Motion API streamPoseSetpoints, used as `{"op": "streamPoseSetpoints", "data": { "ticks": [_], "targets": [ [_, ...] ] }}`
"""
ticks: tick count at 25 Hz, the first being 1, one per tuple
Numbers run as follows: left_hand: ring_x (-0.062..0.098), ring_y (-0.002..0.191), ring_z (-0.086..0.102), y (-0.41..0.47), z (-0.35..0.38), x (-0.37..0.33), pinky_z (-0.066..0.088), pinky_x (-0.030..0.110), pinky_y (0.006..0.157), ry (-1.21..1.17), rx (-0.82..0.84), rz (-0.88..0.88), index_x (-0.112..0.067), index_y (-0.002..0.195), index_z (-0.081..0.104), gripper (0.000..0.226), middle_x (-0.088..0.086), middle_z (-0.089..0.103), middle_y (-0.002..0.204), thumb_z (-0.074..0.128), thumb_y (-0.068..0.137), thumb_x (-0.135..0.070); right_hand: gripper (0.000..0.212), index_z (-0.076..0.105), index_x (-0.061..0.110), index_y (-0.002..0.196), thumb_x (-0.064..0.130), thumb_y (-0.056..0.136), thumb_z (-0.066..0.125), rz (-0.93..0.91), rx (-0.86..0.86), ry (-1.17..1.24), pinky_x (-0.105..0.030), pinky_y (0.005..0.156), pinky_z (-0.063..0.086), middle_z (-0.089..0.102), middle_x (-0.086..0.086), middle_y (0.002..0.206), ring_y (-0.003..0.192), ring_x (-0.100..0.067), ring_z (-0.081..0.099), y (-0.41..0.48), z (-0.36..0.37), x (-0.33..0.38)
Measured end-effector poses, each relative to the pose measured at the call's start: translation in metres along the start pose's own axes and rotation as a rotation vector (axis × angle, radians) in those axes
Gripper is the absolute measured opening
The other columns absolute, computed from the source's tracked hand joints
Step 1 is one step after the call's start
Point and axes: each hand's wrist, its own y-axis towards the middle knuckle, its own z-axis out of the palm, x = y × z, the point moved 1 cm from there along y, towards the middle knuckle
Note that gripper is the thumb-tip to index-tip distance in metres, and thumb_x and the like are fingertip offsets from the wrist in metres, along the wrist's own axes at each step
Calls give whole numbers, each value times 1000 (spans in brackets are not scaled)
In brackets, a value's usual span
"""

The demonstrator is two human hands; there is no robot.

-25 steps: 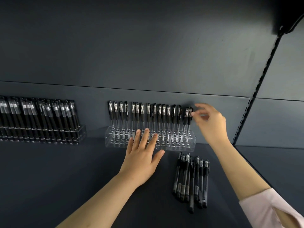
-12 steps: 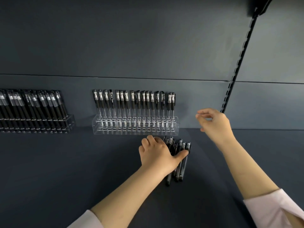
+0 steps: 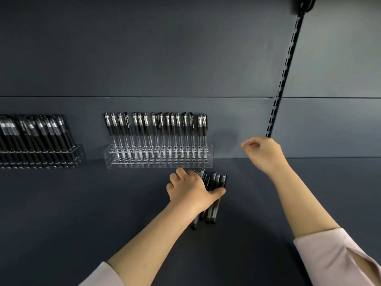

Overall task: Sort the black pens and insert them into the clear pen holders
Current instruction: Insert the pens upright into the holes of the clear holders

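**Left hand gathering loose pens in front of the clear holder**

A person is working at a dark shelf [image 3: 82, 203], seen from above. A clear holder [image 3: 144, 165] is standing against the back panel, with a row of capped pens upright along its back and the front holes looking empty. Just in front of the holder's right end, loose black pens [image 3: 218, 180] are lying in a heap. The left hand [image 3: 191, 186] is resting on this heap, fingers curling over the pens and thumb lying across them. The right hand [image 3: 266, 153] is hovering to the right of the holder, apart from it, fingers loosely curled with no pen showing in it, though it is blurred. A second, fuller holder [image 3: 78, 153] is sitting well to the left.

The step in hand is likely picking up pens. It would go best by lifting only a few and squaring their ends. Each pen should then be going into a free front hole without knocking the standing row.
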Motion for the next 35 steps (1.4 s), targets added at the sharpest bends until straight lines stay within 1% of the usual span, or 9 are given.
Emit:
{"op": "streamPoseSetpoints", "data": {
  "ticks": [3, 5, 12, 15, 18, 26, 28, 32, 35],
  "targets": [
    [30, 124, 34, -1, 1, -7, 36, 36, 97, -39, -20, 8, -2, 138, 34, 89, 11, 34, 133, 52, 83, -69, 14, 71, 21, 86, 30, 88, 61, 54, 368, -104, -33, 72, 52, 67, -4, 79, 66, -15, 56, -3, 9, -6],
    [30, 124, 35, 1, 2, -9, 37, 35, 98, -56, -27, 11, -1, 139, 32, 85, 12, 34, 134, 54, 85, -63, 12, 71, 23, 82, 27, 88, 61, 67, 473, -126, -30, 65, 52, 69, -7, 80, 64, -15, 57, -5, 14, -7],
    [32, 124, 46, 3, 3, -9, 42, 36, 96, -154, -34, 52, 1, 130, 38, 58, 15, 48, 132, 58, 94, -41, 15, 69, 13, 91, 22, 92, 58, 84, 503, -41, -22, 58, 49, 68, -3, 87, 66, -12, 57, -9, 12, -1],
    [29, 106, 58, 0, -2, -8, 44, 34, 78, -199, -17, 62, -6, 111, 49, 37, 10, 59, 112, 60, 94, -37, 15, 69, 14, 94, 24, 94, 57, 89, 512, -33, -21, 58, 50, 69, -3, 90, 68, -12, 58, -10, 11, 1],
    [25, 86, 59, -4, -6, -6, 42, 31, 66, -232, -7, 48, -14, 79, 45, 29, 0, 51, 81, 62, 93, -33, 15, 68, 16, 97, 27, 95, 57, 103, 528, -23, -20, 59, 51, 69, -3, 94, 70, -12, 59, -10, 11, 3],
    [18, 68, 50, 0, -10, 0, 36, 27, 54, -395, 0, 40, -14, 79, 45, 21, -1, 48, 78, 63, 89, -20, 18, 67, 17, 103, 29, 95, 56, 146, 545, 31, -21, 62, 54, 70, -3, 99, 75, -14, 62, -16, 6, 8],
    [16, 70, 54, 6, -16, 11, 40, 27, 56, -598, 71, -1, -11, 90, 56, 19, 1, 56, 83, 69, 84, -24, 19, 68, 18, 103, 30, 95, 56, 148, 569, 69, -25, 69, 56, 71, -2, 99, 79, -14, 64, -19, 7, 12],
    [23, 91, 66, 8, -30, 40, 52, 41, 91, -1009, 233, -51, -10, 104, 65, 43, 7, 70, 97, 82, 72, -33, 19, 68, 15, 100, 30, 94, 60, 152, 644, 350, -28, 73, 56, 73, -4, 99, 80, -14, 66, -34, 21, 33],
    [18, 77, 65, 5, -41, 63, 52, 38, 85, -1073, 219, 14, -9, 94, 70, 30, -1, 70, 73, 80, 77, -31, 15, 68, 10, 95, 23, 89, 66, 144, 666, 560, -24, 68, 54, 71, -3, 87, 72, -11, 62, -45, 36, 54]
  ]
}}
